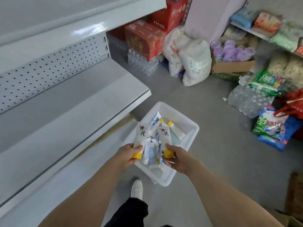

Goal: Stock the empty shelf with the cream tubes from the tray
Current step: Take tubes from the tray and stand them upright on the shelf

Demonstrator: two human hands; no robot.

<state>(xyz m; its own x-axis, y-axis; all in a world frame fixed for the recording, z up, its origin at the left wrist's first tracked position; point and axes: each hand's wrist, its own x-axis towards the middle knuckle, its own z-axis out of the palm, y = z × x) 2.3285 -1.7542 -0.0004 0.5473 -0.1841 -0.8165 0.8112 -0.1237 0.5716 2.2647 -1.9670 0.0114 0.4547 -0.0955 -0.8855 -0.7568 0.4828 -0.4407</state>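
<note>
A white tray (190,128) sits on the grey floor below me, holding several white cream tubes (176,130) with yellow caps and some blue-white ones. My left hand (127,154) grips one white tube (141,133) by its yellow-capped end, just above the tray's left side. My right hand (176,157) grips a second white tube (164,134) the same way, over the tray's middle. Both tubes point away from me. The empty white shelf (65,102) runs along the left, with a perforated back panel.
Another white shelf (49,18) hangs above the empty one. Red cartons (144,38), bottled-water packs (142,63), white sacks (195,63) and bagged goods (275,128) crowd the far and right floor. My white shoe (136,188) stands by the tray's near corner.
</note>
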